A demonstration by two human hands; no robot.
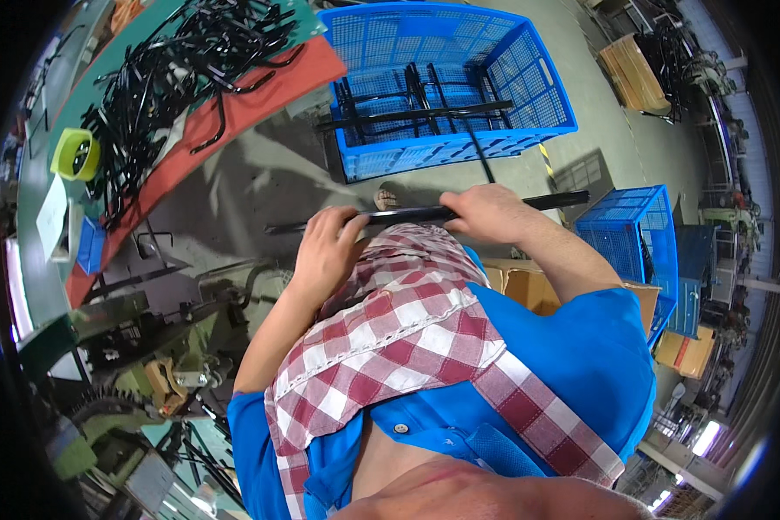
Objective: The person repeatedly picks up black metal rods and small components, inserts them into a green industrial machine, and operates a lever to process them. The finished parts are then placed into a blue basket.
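Note:
A long black metal bar (pixel 407 215) lies crosswise in front of my checked apron, with both hands on it. My left hand (pixel 328 251) is closed over it toward its left end, fingers curled down. Further right, my right hand (pixel 487 213) grips the bar, thumb along the top; its right end sticks out beyond my wrist. A thin black rod (pixel 478 152) runs from near my right hand up to the large blue crate (pixel 429 156); whether it joins the bar I cannot tell. Inside the crate are several black metal frames (pixel 416 100), with one long piece across its rim.
To the left, a green and red table (pixel 273 91) carries a heap of bent black rods (pixel 160 82), a yellow-green bin (pixel 75 154) and a small blue bin (pixel 91 245). Machinery (pixel 182 347) stands lower left. Another blue crate (pixel 637 221) and a cardboard box (pixel 529 290) are at my right.

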